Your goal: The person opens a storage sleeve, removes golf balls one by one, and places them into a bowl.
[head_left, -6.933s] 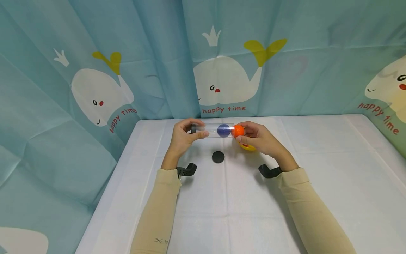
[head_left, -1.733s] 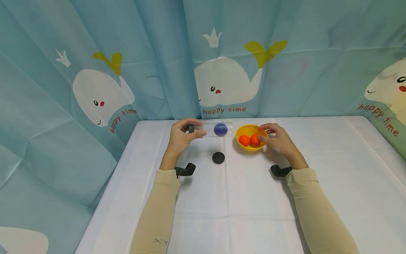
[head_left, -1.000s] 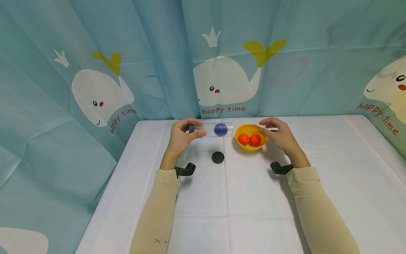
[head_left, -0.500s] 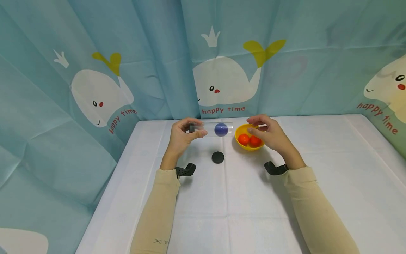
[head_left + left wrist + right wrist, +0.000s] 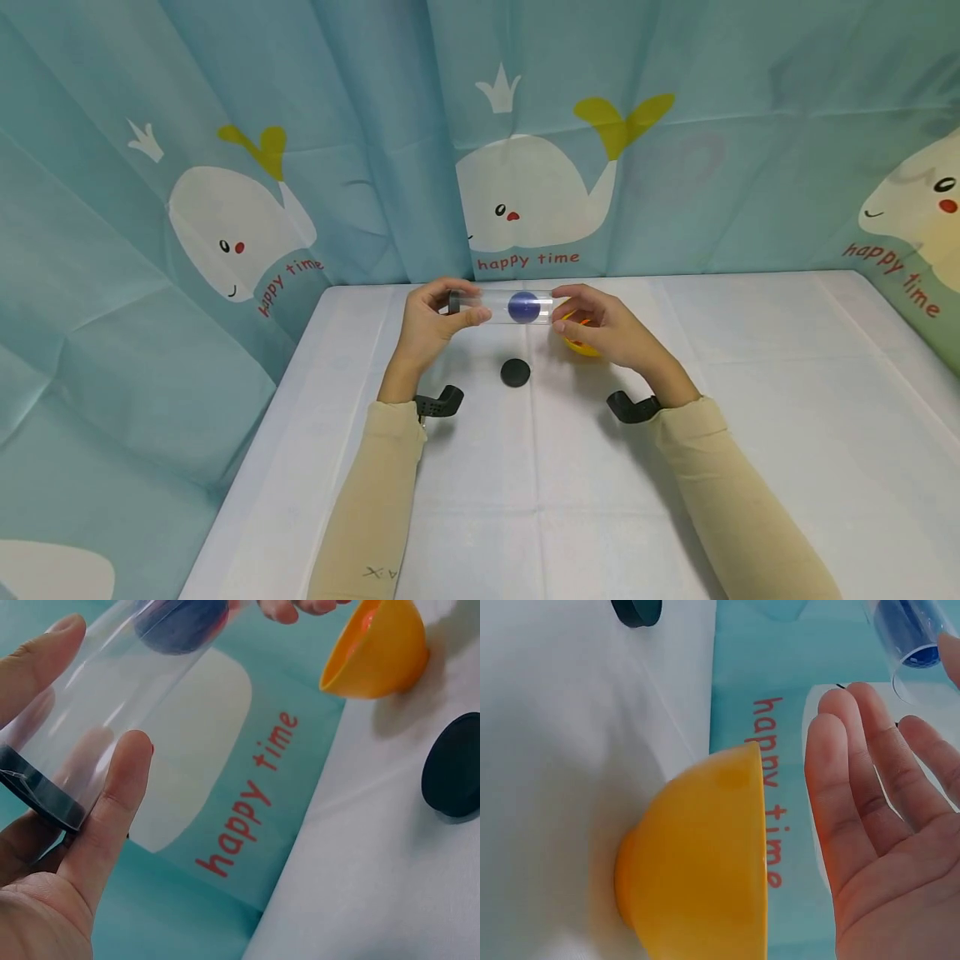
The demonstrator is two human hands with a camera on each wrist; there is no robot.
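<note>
Above table [image 5: 750, 400] | left hand [image 5: 429, 321] grips 1 tube [image 5: 501, 307], 1 blue ball [image 5: 522, 307] | right hand [image 5: 609, 332] relaxed | 1 bowl [image 5: 581, 345], 1 cap [image 5: 515, 372]

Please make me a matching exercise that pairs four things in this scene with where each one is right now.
Things:
1. blue ball
2. black cap
3. yellow bowl
4. clear tube

Places:
a. lying flat on the white table, between the two forearms
b. held level above the table, gripped at its closed end by the left hand
c. inside the transparent cylinder
d. standing on the table, partly hidden behind the right hand

Pairs: 1-c, 2-a, 3-d, 4-b
</note>
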